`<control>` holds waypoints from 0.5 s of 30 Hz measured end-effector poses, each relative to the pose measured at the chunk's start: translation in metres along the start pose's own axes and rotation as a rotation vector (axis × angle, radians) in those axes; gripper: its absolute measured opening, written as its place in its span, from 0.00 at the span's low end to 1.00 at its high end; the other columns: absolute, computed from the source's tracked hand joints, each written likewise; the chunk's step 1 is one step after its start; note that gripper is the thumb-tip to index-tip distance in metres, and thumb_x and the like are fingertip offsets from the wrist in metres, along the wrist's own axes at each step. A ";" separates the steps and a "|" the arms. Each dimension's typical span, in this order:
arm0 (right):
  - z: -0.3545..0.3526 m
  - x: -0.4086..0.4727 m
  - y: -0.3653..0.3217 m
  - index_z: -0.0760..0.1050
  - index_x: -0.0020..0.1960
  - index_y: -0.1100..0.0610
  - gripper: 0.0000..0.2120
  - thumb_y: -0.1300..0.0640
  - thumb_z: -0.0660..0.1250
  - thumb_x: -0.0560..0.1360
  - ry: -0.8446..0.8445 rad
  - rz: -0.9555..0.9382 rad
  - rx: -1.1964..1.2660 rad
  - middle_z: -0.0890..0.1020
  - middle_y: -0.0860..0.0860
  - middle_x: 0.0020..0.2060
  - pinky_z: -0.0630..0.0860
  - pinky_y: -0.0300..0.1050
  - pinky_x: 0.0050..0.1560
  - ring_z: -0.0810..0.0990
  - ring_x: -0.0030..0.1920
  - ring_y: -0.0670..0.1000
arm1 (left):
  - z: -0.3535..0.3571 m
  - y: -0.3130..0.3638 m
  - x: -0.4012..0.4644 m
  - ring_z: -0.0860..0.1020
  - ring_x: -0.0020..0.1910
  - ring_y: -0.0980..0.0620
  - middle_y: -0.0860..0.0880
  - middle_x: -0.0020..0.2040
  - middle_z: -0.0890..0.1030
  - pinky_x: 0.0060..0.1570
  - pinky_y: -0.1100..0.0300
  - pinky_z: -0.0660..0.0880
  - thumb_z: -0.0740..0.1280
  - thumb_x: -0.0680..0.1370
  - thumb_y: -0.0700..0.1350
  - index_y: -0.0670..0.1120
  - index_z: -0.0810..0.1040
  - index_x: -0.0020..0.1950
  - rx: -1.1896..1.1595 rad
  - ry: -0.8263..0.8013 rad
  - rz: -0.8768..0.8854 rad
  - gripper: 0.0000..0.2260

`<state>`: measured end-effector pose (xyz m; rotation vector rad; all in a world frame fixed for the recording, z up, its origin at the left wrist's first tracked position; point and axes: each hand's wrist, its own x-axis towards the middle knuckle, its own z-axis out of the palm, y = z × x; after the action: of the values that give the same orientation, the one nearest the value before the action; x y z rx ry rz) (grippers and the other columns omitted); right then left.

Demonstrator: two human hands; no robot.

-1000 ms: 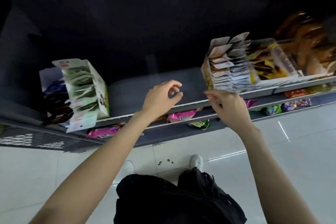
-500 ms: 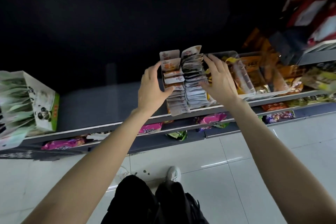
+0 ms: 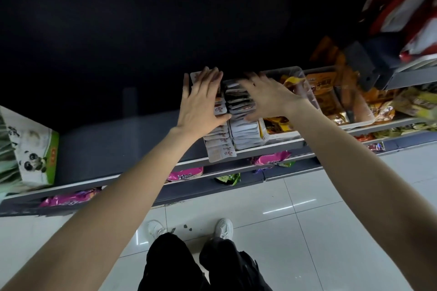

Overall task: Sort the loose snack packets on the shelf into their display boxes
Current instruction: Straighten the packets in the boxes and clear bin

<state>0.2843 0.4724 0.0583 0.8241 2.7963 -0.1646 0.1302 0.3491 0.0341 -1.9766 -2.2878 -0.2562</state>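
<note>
Both hands [image 3: 236,99] lie flat on the snack packets [image 3: 233,125].

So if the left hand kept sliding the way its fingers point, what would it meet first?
Probably nothing solid: the left hand lies flat on the left packet row, fingers already at its far end; beyond looks only dark, depth unclear.

**Dim shelving over a glossy tiled floor**

A grey metal shelf [image 3: 113,149] runs left of the hands, its back lost in deep shadow. Below it, a lower grey shelf ledge [image 3: 290,171] meets the white glossy floor tiles [image 3: 331,231] — pale streaks of light reflect there. A darker grey upper shelf [image 3: 411,78] juts out to their upper right.
</note>
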 end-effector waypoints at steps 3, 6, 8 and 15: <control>0.005 -0.001 -0.001 0.52 0.75 0.53 0.41 0.46 0.70 0.71 0.058 -0.035 -0.110 0.65 0.57 0.70 0.66 0.50 0.66 0.70 0.65 0.58 | 0.001 -0.005 0.008 0.50 0.76 0.49 0.48 0.78 0.52 0.71 0.40 0.39 0.66 0.69 0.66 0.46 0.49 0.77 0.044 -0.055 -0.020 0.46; 0.003 0.005 0.001 0.59 0.74 0.52 0.28 0.49 0.64 0.77 0.159 -0.039 -0.144 0.74 0.56 0.64 0.69 0.51 0.62 0.75 0.61 0.57 | -0.002 -0.005 0.010 0.54 0.75 0.48 0.48 0.76 0.56 0.70 0.37 0.40 0.67 0.69 0.66 0.48 0.53 0.77 0.052 -0.051 -0.013 0.44; -0.002 0.010 0.004 0.64 0.72 0.51 0.23 0.50 0.62 0.78 0.148 0.010 -0.065 0.77 0.56 0.61 0.71 0.52 0.59 0.76 0.60 0.57 | -0.004 -0.003 0.010 0.58 0.73 0.47 0.47 0.73 0.62 0.71 0.38 0.41 0.67 0.69 0.64 0.49 0.59 0.75 0.039 -0.004 0.011 0.40; -0.016 0.020 0.010 0.64 0.72 0.45 0.22 0.48 0.61 0.78 0.032 0.070 0.041 0.69 0.54 0.69 0.64 0.53 0.66 0.66 0.69 0.56 | 0.006 0.013 0.005 0.75 0.54 0.45 0.48 0.52 0.78 0.54 0.52 0.60 0.69 0.71 0.57 0.47 0.77 0.55 0.121 0.190 0.267 0.19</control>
<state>0.2706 0.4943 0.0682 0.9404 2.7978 -0.1990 0.1428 0.3571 0.0301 -2.0673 -1.8561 -0.2608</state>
